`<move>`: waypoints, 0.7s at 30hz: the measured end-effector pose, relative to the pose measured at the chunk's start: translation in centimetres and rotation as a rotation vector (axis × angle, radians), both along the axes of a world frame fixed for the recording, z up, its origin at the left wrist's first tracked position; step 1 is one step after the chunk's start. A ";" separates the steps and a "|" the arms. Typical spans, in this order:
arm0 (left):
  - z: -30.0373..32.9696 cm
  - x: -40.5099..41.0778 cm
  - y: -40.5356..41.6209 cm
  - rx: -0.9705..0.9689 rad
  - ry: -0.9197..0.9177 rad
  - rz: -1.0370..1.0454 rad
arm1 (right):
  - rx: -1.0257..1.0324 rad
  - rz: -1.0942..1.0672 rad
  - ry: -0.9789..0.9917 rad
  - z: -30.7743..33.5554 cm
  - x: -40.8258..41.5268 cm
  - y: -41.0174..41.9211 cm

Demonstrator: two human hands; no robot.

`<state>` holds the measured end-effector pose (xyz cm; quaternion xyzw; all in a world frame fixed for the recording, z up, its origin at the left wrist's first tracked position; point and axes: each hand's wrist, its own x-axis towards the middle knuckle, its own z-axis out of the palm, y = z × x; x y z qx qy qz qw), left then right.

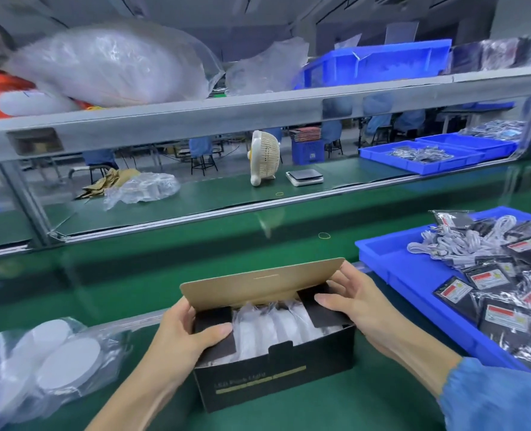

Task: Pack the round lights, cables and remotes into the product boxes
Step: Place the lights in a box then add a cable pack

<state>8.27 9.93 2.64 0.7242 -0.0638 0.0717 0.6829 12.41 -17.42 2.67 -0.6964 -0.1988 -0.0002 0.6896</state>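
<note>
Table (133,275): green surface, spans the frame.
Blue tray (391,259): right edge; holds bagged black remotes (494,276) and white cables (463,241).
Product box (273,377): black, lower centre, lid flap up, bagged round lights (270,325) standing inside.
Loose bagged lights (68,362): lower left, well apart from the box.
Left hand (189,334): grips the box's left end, thumb pressing the left inner flap.
Right hand (354,303): grips the right end, thumb on the right flap.
</note>
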 end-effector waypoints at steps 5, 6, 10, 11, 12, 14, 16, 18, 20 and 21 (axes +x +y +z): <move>0.0 -0.6 -0.3 -0.004 -0.109 0.070 | -0.107 0.056 0.023 0.9 -1.3 -0.3; -0.1 -0.8 -0.3 0.023 -0.153 0.074 | -0.063 0.067 0.059 1.1 -1.7 -0.2; -0.3 -1.8 0.8 0.159 -0.233 -0.014 | 0.012 -0.015 0.101 0.4 -1.7 -0.2; -0.2 -2.0 1.1 0.195 -0.253 -0.036 | -0.004 -0.008 0.058 0.4 -1.8 -0.3; -0.2 -2.1 1.2 0.232 -0.279 -0.043 | -0.022 0.001 0.023 0.5 -2.0 -0.2; 0.1 -2.2 0.7 0.263 -0.303 -0.004 | -0.027 0.008 -0.041 0.2 -2.0 -0.7; 0.3 -2.4 -0.2 0.267 -0.327 0.050 | 0.001 0.013 -0.058 -0.3 -1.8 -1.2; 0.1 -2.4 -0.2 0.314 -0.352 0.042 | 0.002 0.015 -0.082 -0.7 -1.5 -1.2; 0.1 -2.4 0.4 0.385 -0.394 0.006 | -0.003 0.000 -0.118 -1.1 -1.4 -1.2; 0.2 -2.3 0.8 0.403 -0.408 -0.010 | -0.003 -0.005 -0.136 -1.2 -1.3 -1.2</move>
